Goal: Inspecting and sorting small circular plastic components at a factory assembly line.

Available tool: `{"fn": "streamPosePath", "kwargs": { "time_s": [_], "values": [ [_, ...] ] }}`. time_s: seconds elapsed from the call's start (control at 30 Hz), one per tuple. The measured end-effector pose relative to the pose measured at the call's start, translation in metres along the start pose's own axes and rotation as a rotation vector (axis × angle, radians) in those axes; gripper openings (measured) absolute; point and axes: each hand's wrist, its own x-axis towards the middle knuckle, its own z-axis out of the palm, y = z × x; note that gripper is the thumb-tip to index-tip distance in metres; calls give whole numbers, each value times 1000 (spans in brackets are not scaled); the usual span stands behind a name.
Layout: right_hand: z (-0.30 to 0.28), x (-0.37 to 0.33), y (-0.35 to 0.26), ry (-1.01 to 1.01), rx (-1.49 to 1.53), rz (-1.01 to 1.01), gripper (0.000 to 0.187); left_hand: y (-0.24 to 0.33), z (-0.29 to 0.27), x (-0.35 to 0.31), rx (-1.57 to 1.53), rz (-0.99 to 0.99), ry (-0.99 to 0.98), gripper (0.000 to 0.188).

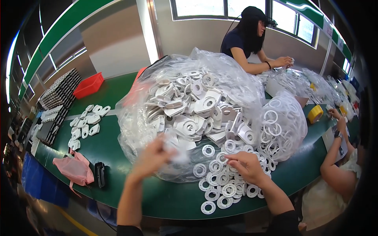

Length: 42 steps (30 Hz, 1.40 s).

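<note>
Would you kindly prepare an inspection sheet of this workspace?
Surface: smooth green tabletop
Job's things: white plastic parts in a large clear plastic bag; flat white plastic rings loose beside it
Clutter: pink fabric pouch, black oblong case, red rectangular plastic bin
Hands: left hand at a blurred whitish thing; right hand over the rings; both grips unclear
Cables: thin dark cable below the tabletop's near-left edge
Surroundings: capped person across, another person at right, bright windows

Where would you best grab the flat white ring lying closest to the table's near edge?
Probably pinch the white ring by its outer rim, coming from the near left: it lies flat, with bare green table on that side, while other rings crowd its far side.
</note>
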Motion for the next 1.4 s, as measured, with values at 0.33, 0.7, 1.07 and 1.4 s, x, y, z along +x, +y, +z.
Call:
{"fn": "streamPosePath", "kwargs": {
  "time_s": [0.33,0.7,1.07,1.4],
  "values": [
    [0,6,0,228,-141,-56,19,-10,-97,27,-465,252,972,56],
    [2,6,11,202,-219,-78,20,-32,41,90,1087,656,139,47],
    [-5,4,10,252,-228,-99,20,-11,70,64,835,708,269,21],
    [-4,6,11,255,-214,-122,19,-24,94,65,562,281,-203,19]
  ]
}}
